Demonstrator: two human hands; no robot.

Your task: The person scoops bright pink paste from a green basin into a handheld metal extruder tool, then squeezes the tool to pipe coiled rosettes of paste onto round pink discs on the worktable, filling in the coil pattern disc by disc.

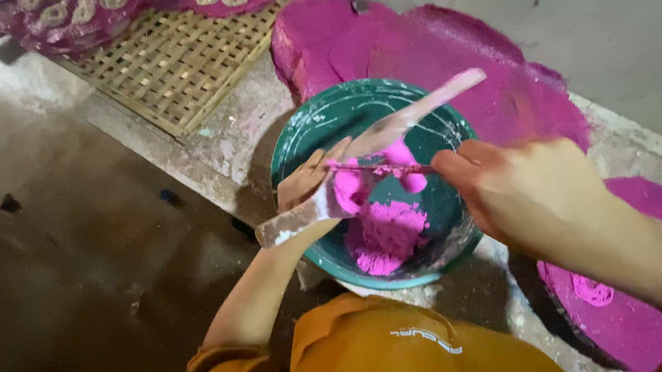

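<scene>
My left hand (307, 182) grips a paddle (376, 146) over the bowl (315, 121); my right hand (531, 192) pinches a stick (383, 169) scraping pink paste (386, 234).

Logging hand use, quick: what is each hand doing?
Left hand: closed on a flat wooden paddle.
Right hand: closed on a thin pink-coated stick.

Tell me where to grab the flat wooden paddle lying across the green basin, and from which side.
Grip the wooden paddle at its near, lower-left end, where the left hand already wraps it. That end juts past the rim of the green basin and looks free of pink paste. Come from the left, outside the basin: the middle is smeared pink, and the right hand is scraping there with a thin stick.
</scene>
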